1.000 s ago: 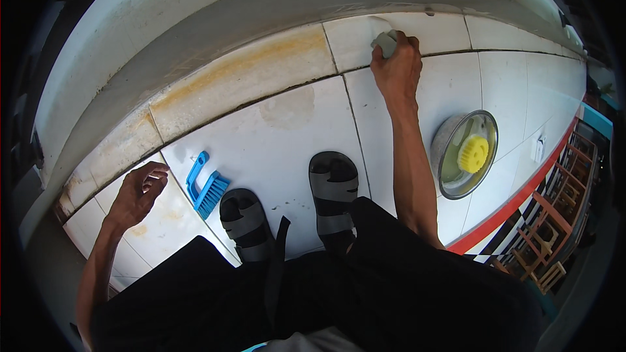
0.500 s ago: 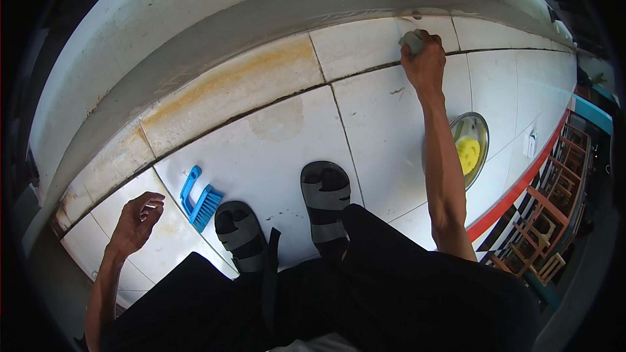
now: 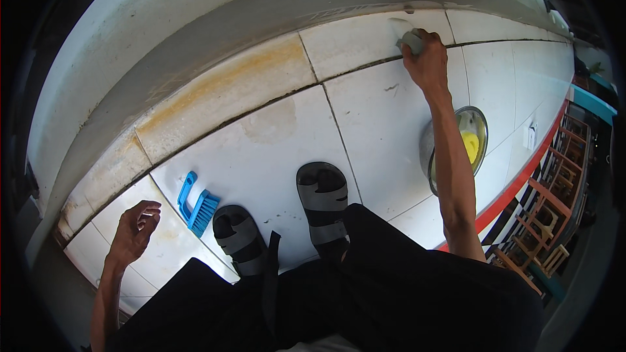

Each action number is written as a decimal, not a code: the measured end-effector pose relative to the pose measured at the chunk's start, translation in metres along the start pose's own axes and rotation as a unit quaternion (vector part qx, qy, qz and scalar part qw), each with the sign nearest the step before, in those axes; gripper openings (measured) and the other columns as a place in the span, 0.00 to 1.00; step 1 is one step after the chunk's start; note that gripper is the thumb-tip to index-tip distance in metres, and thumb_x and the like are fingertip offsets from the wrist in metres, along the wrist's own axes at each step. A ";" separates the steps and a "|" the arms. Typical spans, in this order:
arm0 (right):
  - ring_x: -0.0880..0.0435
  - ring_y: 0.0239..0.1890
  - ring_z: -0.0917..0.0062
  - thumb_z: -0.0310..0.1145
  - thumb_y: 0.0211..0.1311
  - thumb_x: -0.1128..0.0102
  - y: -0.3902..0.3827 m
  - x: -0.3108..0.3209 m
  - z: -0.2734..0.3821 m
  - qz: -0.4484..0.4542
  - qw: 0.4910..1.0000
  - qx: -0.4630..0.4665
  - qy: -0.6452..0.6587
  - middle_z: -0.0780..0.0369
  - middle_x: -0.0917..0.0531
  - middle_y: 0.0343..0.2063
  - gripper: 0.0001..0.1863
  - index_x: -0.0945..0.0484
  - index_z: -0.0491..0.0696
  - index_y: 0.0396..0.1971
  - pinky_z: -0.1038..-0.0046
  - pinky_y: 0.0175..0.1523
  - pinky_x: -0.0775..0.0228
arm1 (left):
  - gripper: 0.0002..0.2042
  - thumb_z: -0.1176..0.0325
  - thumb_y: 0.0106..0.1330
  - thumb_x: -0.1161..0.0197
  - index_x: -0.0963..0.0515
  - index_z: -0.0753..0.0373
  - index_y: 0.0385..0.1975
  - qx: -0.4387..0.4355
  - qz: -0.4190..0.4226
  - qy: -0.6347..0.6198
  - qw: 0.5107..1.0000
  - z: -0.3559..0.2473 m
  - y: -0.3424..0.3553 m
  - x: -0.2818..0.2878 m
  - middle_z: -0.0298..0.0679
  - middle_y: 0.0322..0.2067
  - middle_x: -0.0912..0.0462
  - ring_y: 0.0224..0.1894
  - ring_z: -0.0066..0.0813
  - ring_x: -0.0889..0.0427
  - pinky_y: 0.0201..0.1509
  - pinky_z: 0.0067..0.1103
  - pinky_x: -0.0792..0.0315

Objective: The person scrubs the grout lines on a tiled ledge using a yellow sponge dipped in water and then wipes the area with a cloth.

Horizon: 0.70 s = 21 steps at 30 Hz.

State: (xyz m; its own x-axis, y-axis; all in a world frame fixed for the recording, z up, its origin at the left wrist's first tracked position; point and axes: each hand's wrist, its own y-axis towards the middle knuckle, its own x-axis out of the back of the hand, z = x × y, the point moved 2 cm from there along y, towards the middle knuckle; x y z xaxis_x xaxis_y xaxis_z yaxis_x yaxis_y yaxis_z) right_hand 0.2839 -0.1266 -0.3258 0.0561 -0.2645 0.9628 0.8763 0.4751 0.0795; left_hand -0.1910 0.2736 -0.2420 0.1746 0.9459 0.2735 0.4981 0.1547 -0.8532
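At the far right, my right hand is closed around a grey rounded pad, pressed to a white tile of the raised ledge at the wall's foot. A pale, whitish patch lies on the tile beside the pad. The pad's exact kind cannot be made out. My left hand hovers at the lower left, fingers loosely curled with nothing in them. Nearest to it, a blue scrub brush with a handle rests on the tiled floor. My right forearm passes in front of a metal bowl holding something yellow.
My feet in grey-and-black sandals stand between the brush and the bowl. A yellow-brown stain runs along the ledge below the curved wall. A red edge borders the tiles at right, with wooden chairs beyond.
My right hand, still gripping the pad, has shifted slightly on the ledge tile; the whitish patch beside it shows more. My left hand hovers almost unmoved. The view has shifted slightly.
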 end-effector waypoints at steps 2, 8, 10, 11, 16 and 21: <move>0.15 0.41 0.51 0.31 0.51 0.31 0.024 0.006 -0.074 -0.034 0.997 -0.065 -0.034 0.43 0.16 0.38 0.20 0.19 0.33 0.42 0.59 0.49 0.22 | 0.22 0.55 0.71 0.41 0.24 0.69 0.52 -0.008 0.006 0.004 1.000 -0.003 0.007 -0.002 0.48 0.45 0.18 0.47 0.34 0.20 0.53 0.30 0.27; 0.14 0.41 0.52 0.35 0.53 0.31 0.045 0.013 -0.096 -0.020 0.996 -0.045 -0.068 0.44 0.15 0.38 0.19 0.17 0.37 0.41 0.60 0.50 0.22 | 0.22 0.54 0.71 0.41 0.24 0.69 0.52 -0.001 0.007 0.019 1.000 0.010 0.001 -0.003 0.48 0.45 0.17 0.46 0.35 0.19 0.53 0.30 0.26; 0.15 0.43 0.52 0.36 0.53 0.31 0.053 0.015 -0.115 -0.023 0.998 -0.027 -0.052 0.44 0.15 0.38 0.19 0.17 0.37 0.41 0.59 0.52 0.23 | 0.22 0.54 0.71 0.41 0.24 0.69 0.52 0.011 0.007 0.013 1.000 0.013 0.000 -0.003 0.49 0.45 0.17 0.46 0.36 0.18 0.53 0.31 0.26; 0.15 0.44 0.51 0.36 0.53 0.31 0.061 0.021 -0.134 -0.005 0.997 -0.057 -0.053 0.44 0.16 0.38 0.21 0.18 0.37 0.43 0.59 0.53 0.23 | 0.22 0.54 0.71 0.41 0.24 0.69 0.52 0.009 0.011 0.013 1.000 0.013 0.001 -0.004 0.49 0.45 0.17 0.46 0.36 0.18 0.53 0.31 0.26; 0.16 0.43 0.50 0.35 0.53 0.31 0.050 0.011 -0.108 -0.016 0.997 0.015 -0.074 0.43 0.17 0.38 0.21 0.18 0.37 0.43 0.59 0.52 0.23 | 0.21 0.55 0.72 0.42 0.24 0.69 0.52 0.003 0.008 0.010 1.000 0.005 0.002 -0.001 0.50 0.45 0.17 0.47 0.35 0.18 0.53 0.31 0.26; 0.17 0.45 0.51 0.36 0.53 0.31 0.067 0.022 -0.140 0.026 0.994 -0.073 -0.071 0.43 0.18 0.41 0.22 0.18 0.38 0.46 0.59 0.53 0.24 | 0.20 0.57 0.72 0.42 0.24 0.69 0.52 -0.003 0.007 0.015 1.000 0.000 0.006 -0.003 0.50 0.45 0.17 0.47 0.35 0.18 0.53 0.29 0.26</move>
State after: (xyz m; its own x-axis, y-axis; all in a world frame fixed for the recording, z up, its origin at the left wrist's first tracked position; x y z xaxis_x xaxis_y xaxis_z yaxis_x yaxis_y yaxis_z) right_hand 0.4110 -0.2184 -0.3358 0.0443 -0.1169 0.9922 0.9346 0.3557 0.0002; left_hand -0.1884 0.2714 -0.2481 0.2069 0.9389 0.2750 0.5001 0.1401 -0.8546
